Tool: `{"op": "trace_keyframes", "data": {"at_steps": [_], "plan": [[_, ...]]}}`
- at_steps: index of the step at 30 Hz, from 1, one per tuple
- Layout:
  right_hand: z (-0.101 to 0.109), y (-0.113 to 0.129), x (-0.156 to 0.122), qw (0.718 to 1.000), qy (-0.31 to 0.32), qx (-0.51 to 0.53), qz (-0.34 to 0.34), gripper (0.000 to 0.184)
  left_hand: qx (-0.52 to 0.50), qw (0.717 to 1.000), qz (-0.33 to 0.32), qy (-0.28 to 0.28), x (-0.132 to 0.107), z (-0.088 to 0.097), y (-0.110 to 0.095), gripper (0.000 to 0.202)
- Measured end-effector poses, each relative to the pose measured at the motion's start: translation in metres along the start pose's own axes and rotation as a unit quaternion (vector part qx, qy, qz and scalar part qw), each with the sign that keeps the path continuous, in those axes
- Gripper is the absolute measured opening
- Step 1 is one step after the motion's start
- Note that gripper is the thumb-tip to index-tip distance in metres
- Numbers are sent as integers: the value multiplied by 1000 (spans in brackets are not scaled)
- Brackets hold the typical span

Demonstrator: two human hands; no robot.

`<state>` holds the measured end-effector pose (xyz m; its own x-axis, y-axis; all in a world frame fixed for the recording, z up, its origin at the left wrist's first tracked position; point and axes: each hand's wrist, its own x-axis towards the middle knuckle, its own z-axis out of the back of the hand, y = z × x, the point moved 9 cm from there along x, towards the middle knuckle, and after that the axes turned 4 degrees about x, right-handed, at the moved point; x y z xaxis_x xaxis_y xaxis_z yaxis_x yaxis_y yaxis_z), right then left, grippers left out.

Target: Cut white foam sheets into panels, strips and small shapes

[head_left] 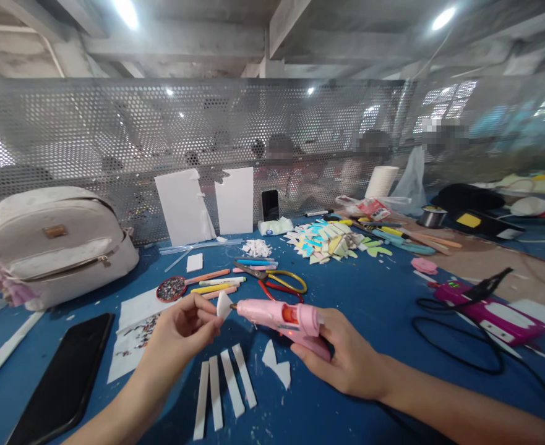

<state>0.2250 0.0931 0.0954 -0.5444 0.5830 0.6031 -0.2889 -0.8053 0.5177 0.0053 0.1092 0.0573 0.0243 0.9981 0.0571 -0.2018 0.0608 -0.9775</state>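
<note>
My right hand (346, 358) is wrapped round the grip of a pink glue gun (281, 316), its nozzle pointing left. The nozzle tip touches a small white foam piece (223, 305) that my left hand (184, 327) pinches between thumb and fingers. Both hands hover just above the blue table (369, 296). Below them lie several white foam strips (223, 386) side by side and a jagged white foam scrap (276, 366).
A black phone (65, 377) lies front left, a white backpack (54, 244) behind it. Scissors (276, 283), coloured pens (216, 284), a pile of coloured foam bits (328, 241) and two upright white foam boards (207, 204) stand mid-table. A pink power strip (495, 312) with black cables is right.
</note>
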Motion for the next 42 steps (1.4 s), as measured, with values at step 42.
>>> {"op": "trace_keyframes", "data": {"at_steps": [42], "plan": [[-13,-42,-4,928,49,293,-224,62,344,758,-553,-29,-42,19,-61,25]]}}
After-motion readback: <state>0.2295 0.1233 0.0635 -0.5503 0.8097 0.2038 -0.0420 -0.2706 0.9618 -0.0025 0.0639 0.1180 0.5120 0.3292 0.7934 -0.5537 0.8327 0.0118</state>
